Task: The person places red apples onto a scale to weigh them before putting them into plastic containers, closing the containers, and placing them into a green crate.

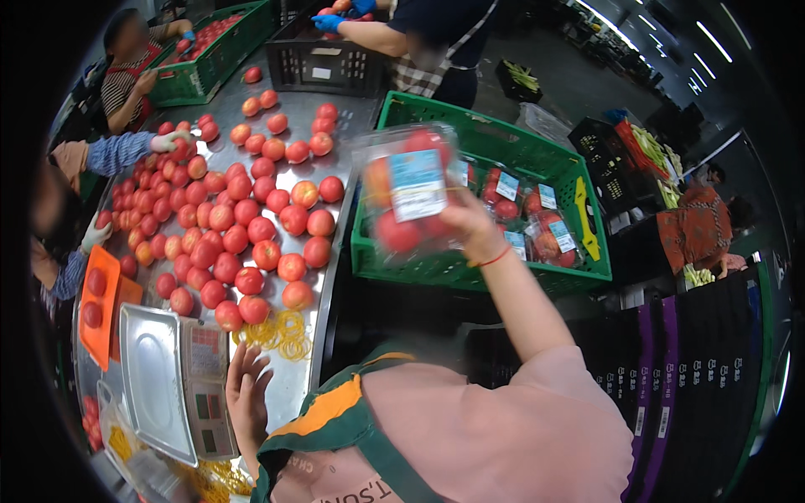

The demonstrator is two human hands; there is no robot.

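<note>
My right hand point(475, 226), with a red cord at its wrist, grips a clear plastic pack of tomatoes point(402, 232) by its right side. A label and a yellow rubber band are on the pack, which is held over the left end of a green plastic crate point(534, 275). Inside the crate lie several labelled tomato packs point(553, 239). My left hand point(248, 383) hangs empty, fingers apart, beside the digital scale point(204, 402). Yellow rubber bands point(292, 336) lie on the metal table just above it, by many loose tomatoes point(220, 217).
The scale's metal pan point(154, 377) and orange trays point(97, 308) stand at the left. A co-worker's gloved hands point(166, 141) reach among the tomatoes. Another person in blue gloves point(330, 24) works at a black crate point(324, 69). Stacked black crates point(692, 402) stand at the lower right.
</note>
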